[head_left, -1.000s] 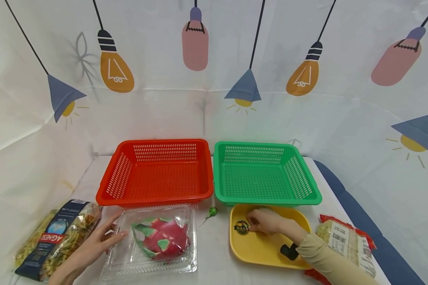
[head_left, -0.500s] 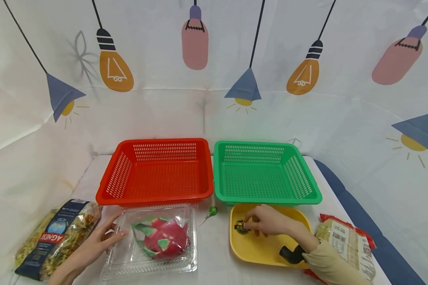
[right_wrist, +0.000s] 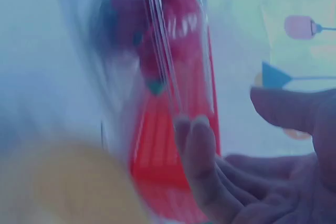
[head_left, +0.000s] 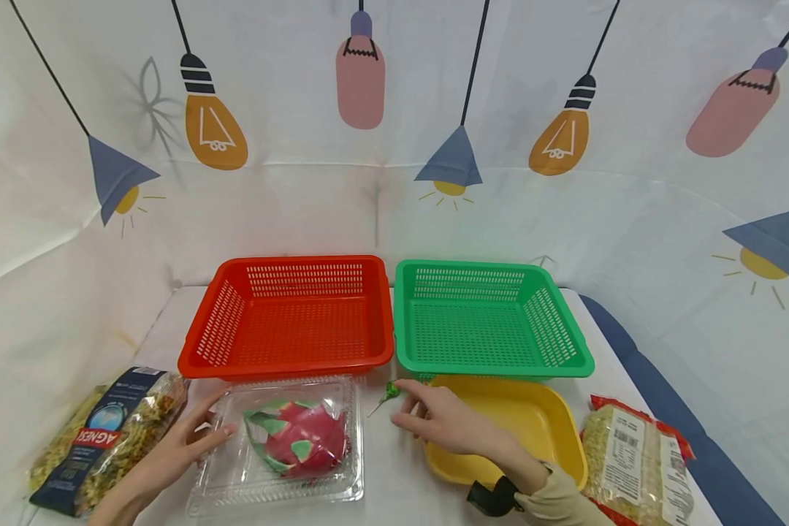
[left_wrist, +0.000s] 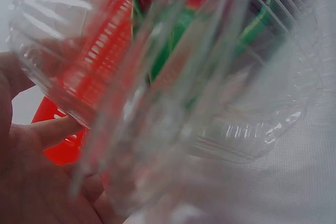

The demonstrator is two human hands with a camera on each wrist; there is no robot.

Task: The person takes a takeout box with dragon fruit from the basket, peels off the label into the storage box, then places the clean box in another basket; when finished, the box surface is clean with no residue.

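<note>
A clear plastic clamshell box [head_left: 223, 475] lies in front of the red basket, with a pink dragon fruit [head_left: 312, 442] inside. My left hand [head_left: 180, 446] is at the box's left edge, its fingers loosely spread beside the wall; whether they press it is unclear. In the left wrist view, the box [left_wrist: 241, 135] fills most of the picture. My right hand [head_left: 450, 424] hovers over the left edge of a yellow tray [head_left: 539, 416], fingers relaxed and holding nothing visible. A small green lollipop [head_left: 391, 390] lies by its fingertips; contact cannot be made out.
A red basket [head_left: 296, 365] and a green basket [head_left: 493, 369] stand side by side at the back. An Agnesi pasta bag [head_left: 108, 438] lies at far left, another clear-and-red food bag [head_left: 638, 460] at right. A printed cloth hangs behind.
My right hand has moved left from over the yellow tray's middle to beside the lollipop. The tray's outline has shifted slightly right. My left hand and the box stay put.
</note>
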